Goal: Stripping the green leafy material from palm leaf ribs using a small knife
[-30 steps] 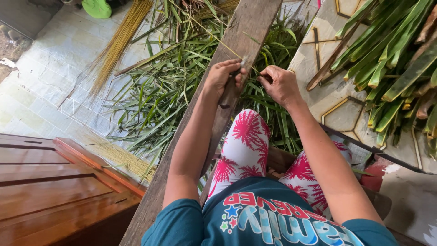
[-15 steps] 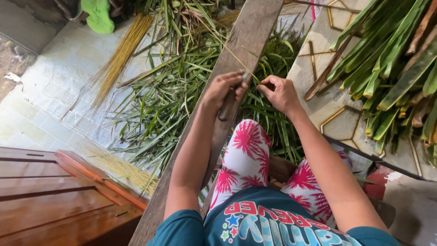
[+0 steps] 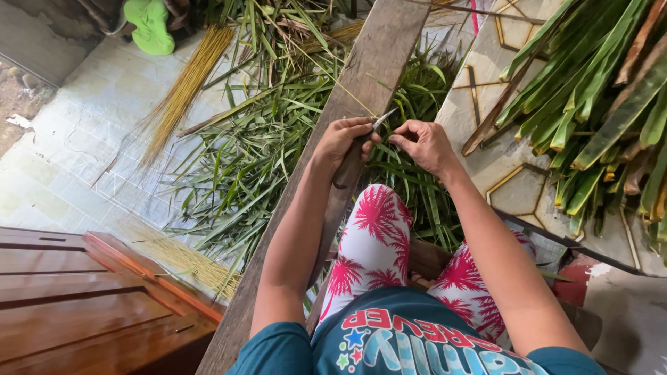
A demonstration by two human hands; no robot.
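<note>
My left hand [image 3: 342,141] grips a knife with a dark wooden handle [image 3: 345,173]; its short metal blade [image 3: 383,119] points up and to the right. My right hand [image 3: 424,143] pinches a thin pale leaf rib [image 3: 333,78] right beside the blade. The rib runs up and to the left across a long wooden plank [image 3: 379,52]. Both hands sit over the plank's lower middle, above my knees in pink and white patterned trousers [image 3: 372,239].
Green leaf strips [image 3: 260,149] cover the tiled floor left of and under the plank. A bundle of yellow ribs [image 3: 186,83] lies at upper left. Uncut green fronds [image 3: 597,97] pile at right. A wooden step [image 3: 83,305] is at lower left.
The knife blade has tilted up and now shows between my hands. My hands have stayed close together on the plank, and the view has shifted slightly.
</note>
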